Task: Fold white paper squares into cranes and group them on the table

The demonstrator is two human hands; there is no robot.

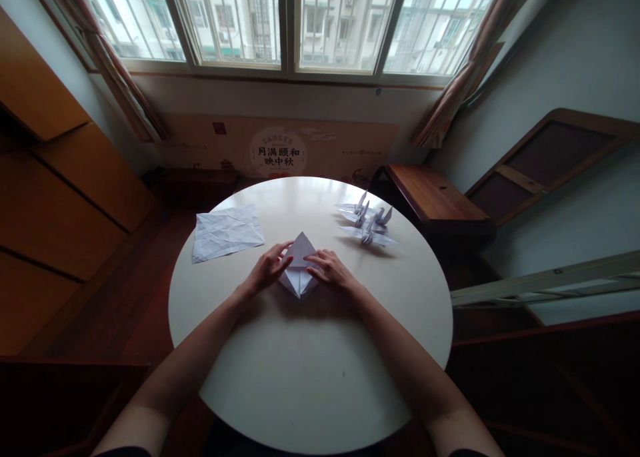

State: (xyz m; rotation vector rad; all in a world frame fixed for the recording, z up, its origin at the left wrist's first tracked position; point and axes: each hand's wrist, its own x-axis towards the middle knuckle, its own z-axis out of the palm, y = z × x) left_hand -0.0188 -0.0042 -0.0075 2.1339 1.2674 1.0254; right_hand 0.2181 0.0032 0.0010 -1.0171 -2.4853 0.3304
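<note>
A folded white paper (301, 247), diamond-shaped with a point away from me and a point toward me, lies near the middle of the round white table (320, 364). At its left edge my left hand (270, 267) holds the paper, thumb on top and fingers curled along the side. My right hand (331, 269) holds the right side, its fingertips pressing on the upper face near a crosswise fold. Creases run down the lower half to the near point. Parts of both side corners are hidden by my fingers.
A creased white paper sheet (227, 232) lies flat at the back left of the table. Several folded paper cranes (367, 230) stand close together at the back right. Beyond the table are a wooden side table (430, 190) and a barred window (335, 27).
</note>
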